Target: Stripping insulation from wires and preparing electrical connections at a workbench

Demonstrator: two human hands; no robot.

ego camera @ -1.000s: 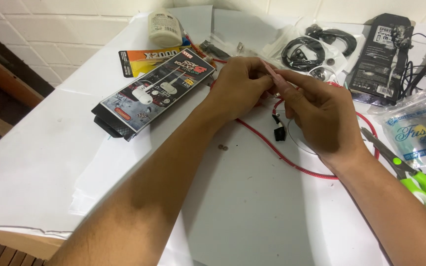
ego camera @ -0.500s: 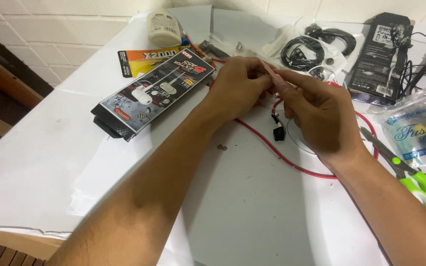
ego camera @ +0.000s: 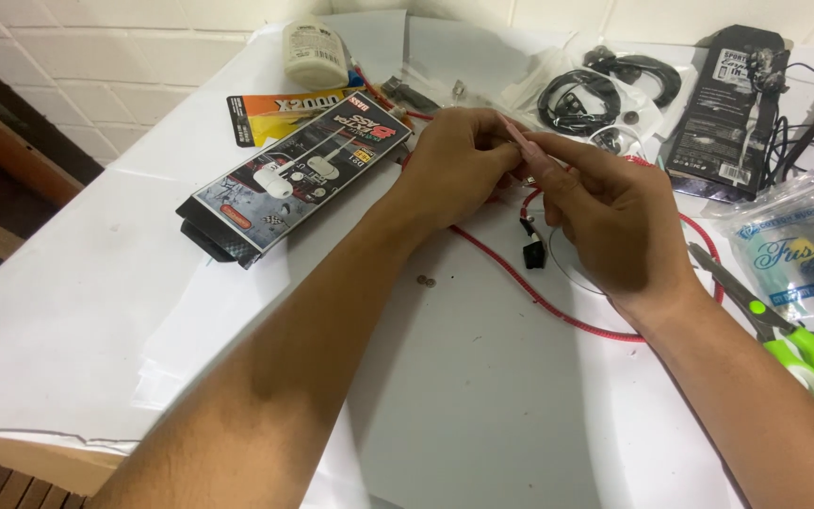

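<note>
While both hands met over the middle of the white table [ego camera: 143, 311], the left hand [ego camera: 454, 165] and right hand [ego camera: 614, 221] had their fingers pinched shut on the upper end of a red cable [ego camera: 520, 283], which looped down past a small black connector [ego camera: 533, 254] and round toward 3 o'clock. The step looked like fine work on that cable end; the next move would likely call for steady fingertips and little travel. Room lay open toward 6 and 7 o'clock. At 10 o'clock sat a dark earphone box [ego camera: 294, 184], at 3 o'clock green-handled scissors [ego camera: 784, 330], at 12 o'clock coiled black cables [ego camera: 581, 94]. The table's edge ran close at 8 o'clock.
</note>
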